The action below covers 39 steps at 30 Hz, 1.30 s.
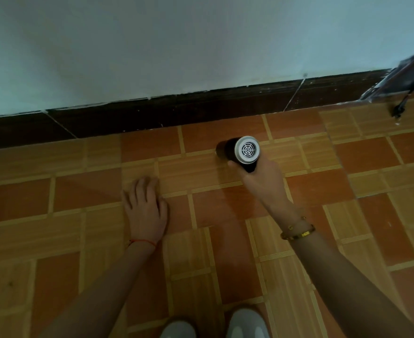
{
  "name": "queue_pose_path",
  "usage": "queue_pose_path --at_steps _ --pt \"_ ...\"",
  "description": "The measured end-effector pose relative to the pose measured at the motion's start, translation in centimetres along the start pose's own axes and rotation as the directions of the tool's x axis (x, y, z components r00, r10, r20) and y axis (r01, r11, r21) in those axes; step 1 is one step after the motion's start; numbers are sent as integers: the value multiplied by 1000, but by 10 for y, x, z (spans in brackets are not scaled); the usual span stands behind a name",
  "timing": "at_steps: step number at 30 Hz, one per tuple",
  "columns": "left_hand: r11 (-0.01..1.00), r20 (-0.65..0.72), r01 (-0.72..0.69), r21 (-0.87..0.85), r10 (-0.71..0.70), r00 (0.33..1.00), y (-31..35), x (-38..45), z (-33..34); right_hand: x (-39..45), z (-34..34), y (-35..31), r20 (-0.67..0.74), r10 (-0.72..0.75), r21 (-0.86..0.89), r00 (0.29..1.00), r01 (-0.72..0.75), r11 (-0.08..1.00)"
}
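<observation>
My right hand [262,181] grips the handle of a black hair dryer [240,152]. Its white rear grille faces the camera and its barrel points down toward the orange tiled floor [79,196] near the wall. My left hand [146,206] rests flat on the floor to the left, fingers straight and together, holding nothing. Most of the dryer's handle is hidden inside my right hand.
A dark brown skirting [176,111] runs under the pale wall [176,45]. At the far right stands a dark frame with a black cable and plug [400,106] hanging to the floor. My two grey shoes [245,323] show at the bottom edge.
</observation>
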State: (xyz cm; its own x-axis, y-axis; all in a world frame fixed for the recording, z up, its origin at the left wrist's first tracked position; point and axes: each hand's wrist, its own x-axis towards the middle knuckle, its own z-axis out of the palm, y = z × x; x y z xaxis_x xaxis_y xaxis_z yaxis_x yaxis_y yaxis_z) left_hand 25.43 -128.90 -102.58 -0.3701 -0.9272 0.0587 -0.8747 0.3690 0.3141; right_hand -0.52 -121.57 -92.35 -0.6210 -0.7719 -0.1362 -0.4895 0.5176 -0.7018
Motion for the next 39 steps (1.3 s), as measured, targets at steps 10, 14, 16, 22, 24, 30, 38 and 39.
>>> queue_pose_path --at_steps 10,14,16,22,24,30,38,39 --pt "999 4 40 -8 -40 999 -4 -5 3 -21 -11 -5 332 -55 17 942 53 998" --pt "999 2 34 -8 -34 999 -3 -5 3 -32 -19 2 188 21 21 982 -25 999" --pt "999 6 38 -9 -38 999 -2 -5 3 -38 -22 6 139 32 8 990 -33 999" --pt "1000 21 23 -13 -23 1000 -2 -7 -1 -54 -32 6 433 34 39 901 -56 998" --pt "1000 35 10 -15 -9 999 -4 -8 -1 -56 -33 8 493 39 9 869 -50 999" --pt "1000 93 -6 -19 8 996 -11 -9 -6 -51 -25 2 223 29 -19 974 -26 999" --pt "999 33 49 20 -50 998 -34 -24 -16 -42 4 -27 309 -102 -52 946 124 991" --pt "998 26 60 26 -61 998 -38 -25 -18 -42 9 -32 359 -120 -68 926 154 986"
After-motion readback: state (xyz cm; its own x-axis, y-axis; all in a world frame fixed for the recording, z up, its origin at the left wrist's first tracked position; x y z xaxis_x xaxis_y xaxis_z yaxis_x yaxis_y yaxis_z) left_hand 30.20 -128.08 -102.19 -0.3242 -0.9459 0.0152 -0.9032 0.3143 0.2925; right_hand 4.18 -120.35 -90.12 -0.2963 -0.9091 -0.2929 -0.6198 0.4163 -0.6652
